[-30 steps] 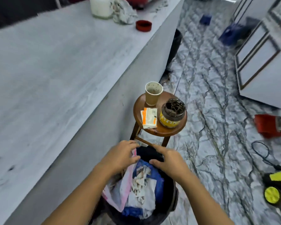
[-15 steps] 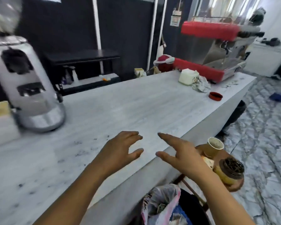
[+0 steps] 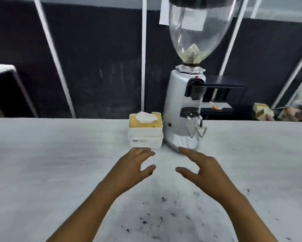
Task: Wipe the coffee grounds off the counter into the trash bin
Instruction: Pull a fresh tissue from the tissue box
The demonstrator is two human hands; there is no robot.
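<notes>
Dark coffee grounds (image 3: 162,215) lie scattered on the pale marble counter (image 3: 50,163), between my forearms near the front edge. My left hand (image 3: 134,165) hovers over the counter, fingers spread, holding nothing, just in front of a white tissue box (image 3: 145,131) with a tissue sticking out of its yellow top. My right hand (image 3: 201,169) is also open and empty, its fingertips close to the base of the coffee grinder (image 3: 185,112). The trash bin is out of view.
The silver grinder carries a clear, nearly empty bean hopper (image 3: 199,28). A dark panelled wall (image 3: 97,67) runs behind the counter. A dark box (image 3: 3,91) stands at the far left, and small items (image 3: 261,111) sit at the far right.
My view swung left from the trash bin and stool to the counter, now facing the grinder and tissue box. Both hands left the bin and now hover open over the counter.
</notes>
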